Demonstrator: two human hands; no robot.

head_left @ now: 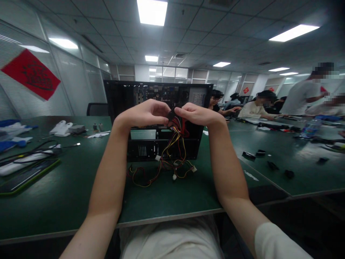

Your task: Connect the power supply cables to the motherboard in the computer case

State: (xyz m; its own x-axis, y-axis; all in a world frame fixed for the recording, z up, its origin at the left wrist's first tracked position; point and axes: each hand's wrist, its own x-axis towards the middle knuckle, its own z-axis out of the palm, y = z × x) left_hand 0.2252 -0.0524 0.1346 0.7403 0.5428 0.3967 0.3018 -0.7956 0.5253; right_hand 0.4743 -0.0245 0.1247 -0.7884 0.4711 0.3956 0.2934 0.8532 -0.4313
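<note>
An open black computer case (114, 99) stands on the green table in front of me, with a circuit board (153, 92) visible inside. A bundle of power supply cables (176, 131) in red, yellow and black hangs out of it. My right hand (198, 113) grips the top of this bundle between thumb and fingers. Opposite it, my left hand (151, 112) curls in, its fingertips closed at the dark upper part of the same bundle. Loose cable ends with white connectors (194, 168) droop onto the table. What lies between the fingertips is partly hidden.
On the left lie a green-edged black box (32, 176), black cables (40, 153) and white plastic bags (61, 127). Small black parts (248, 155) are scattered to the right. A plastic bottle (311, 126) stands farther right, where several people sit or stand at the table.
</note>
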